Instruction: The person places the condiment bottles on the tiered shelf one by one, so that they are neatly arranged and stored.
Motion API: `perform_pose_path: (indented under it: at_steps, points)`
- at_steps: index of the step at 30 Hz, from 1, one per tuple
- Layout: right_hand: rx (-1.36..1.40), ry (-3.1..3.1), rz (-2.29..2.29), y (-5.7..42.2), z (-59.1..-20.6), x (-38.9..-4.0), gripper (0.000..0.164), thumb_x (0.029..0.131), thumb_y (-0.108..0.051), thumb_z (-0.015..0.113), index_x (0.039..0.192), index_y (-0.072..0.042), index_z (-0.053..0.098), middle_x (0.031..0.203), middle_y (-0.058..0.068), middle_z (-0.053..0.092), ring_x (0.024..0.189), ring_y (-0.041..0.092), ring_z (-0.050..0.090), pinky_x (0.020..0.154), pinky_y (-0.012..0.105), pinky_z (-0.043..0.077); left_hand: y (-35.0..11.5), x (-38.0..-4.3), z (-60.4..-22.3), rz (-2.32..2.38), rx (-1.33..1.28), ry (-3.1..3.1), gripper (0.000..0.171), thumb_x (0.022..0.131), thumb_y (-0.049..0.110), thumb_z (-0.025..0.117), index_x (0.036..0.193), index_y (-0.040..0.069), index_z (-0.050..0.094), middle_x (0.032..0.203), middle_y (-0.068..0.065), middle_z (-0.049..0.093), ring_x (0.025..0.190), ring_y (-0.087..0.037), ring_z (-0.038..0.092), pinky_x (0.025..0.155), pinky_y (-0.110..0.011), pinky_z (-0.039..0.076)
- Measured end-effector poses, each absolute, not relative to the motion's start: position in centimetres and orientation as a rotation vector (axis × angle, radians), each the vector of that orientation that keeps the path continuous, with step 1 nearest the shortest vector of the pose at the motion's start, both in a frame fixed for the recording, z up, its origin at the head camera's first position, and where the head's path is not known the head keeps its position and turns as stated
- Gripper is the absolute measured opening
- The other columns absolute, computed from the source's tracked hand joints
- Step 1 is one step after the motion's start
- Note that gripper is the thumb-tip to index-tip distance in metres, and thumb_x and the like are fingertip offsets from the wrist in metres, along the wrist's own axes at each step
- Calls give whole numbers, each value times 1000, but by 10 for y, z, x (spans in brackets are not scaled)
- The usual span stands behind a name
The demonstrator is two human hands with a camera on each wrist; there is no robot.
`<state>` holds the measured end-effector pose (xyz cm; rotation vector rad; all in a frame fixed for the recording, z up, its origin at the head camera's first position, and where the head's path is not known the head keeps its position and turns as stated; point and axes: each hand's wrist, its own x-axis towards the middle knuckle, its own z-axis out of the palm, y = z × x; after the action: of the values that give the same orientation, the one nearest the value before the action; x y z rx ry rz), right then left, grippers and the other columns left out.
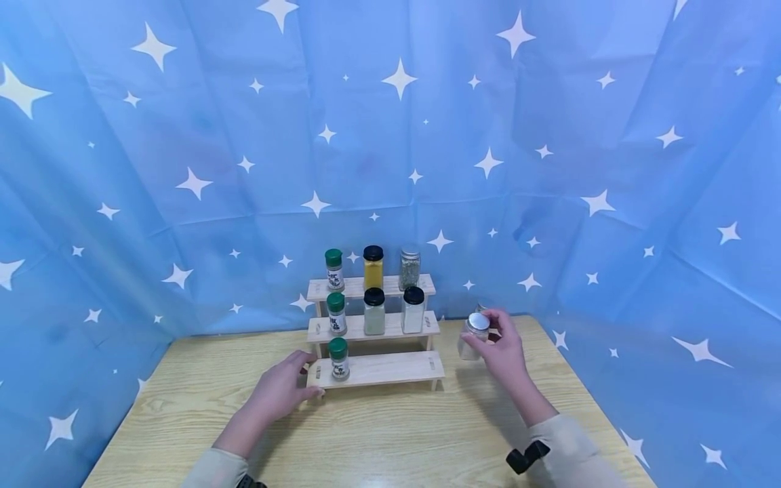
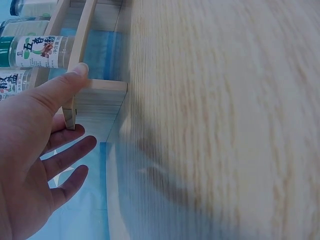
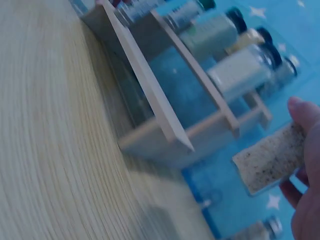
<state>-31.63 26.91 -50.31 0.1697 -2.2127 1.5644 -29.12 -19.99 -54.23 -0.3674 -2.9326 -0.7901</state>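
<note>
My left hand (image 1: 283, 388) pinches the left end of the lowest step of a three-tier wooden spice rack (image 1: 390, 368). In the left wrist view the thumb lies on the board's edge, the index fingertip is behind it, and the other fingers spread loosely. Right of the rack, my right hand (image 1: 505, 346) grips a square glass spice jar (image 1: 470, 344) with a silver lid. Pale, speckled contents show in that jar (image 3: 270, 157) in the right wrist view, where it is held off the table. On the lowest step stands a green-capped shaker (image 1: 339, 359), at the left.
The middle step holds a green-capped shaker (image 1: 336, 314) and two black-capped jars (image 1: 375, 313). On top are another green-capped shaker (image 1: 334, 270), a yellow-filled jar (image 1: 373, 268) and a silver-lidded herb jar (image 1: 409, 269). Another jar (image 3: 255, 231) stands behind my right hand. Blue star-patterned cloth (image 1: 390, 169) borders the table.
</note>
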Motion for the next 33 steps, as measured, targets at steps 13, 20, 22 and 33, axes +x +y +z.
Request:
perform_pose_path:
  at_steps: [13,20,22,33]
  points:
    - [316,-2197,1633,220,-497,-296,56,85,-4,96,128,-9,61,125,11,63,110,29,63,86,26,59,-199,-291,-542,-785,-368,-2934,73,84,35,99,145,12,67,134,-4,72,112,-28,73,97,-55,62]
    - [384,-2192,1611,192,-498,-291,57,82,-8,100,125,-12,63,122,4,65,108,25,63,87,28,58,-199,-292,-542,-790,-369,-2932,73,84,36,99,145,12,67,132,-3,72,111,-27,73,95,-54,63]
    - [402,-2197,1598,184,-499,-290,57,81,-8,101,125,-13,64,123,3,64,108,24,62,90,30,58,-199,-292,-543,-791,-370,-2930,73,84,36,99,145,12,67,132,-4,72,111,-27,73,95,-54,63]
    - [488,-2190,1630,144,-502,-289,55,81,-12,101,123,-16,65,119,1,66,106,21,63,91,31,56,-201,-292,-543,-774,-386,-2918,72,84,36,98,145,11,67,134,-4,72,111,-28,73,96,-55,62]
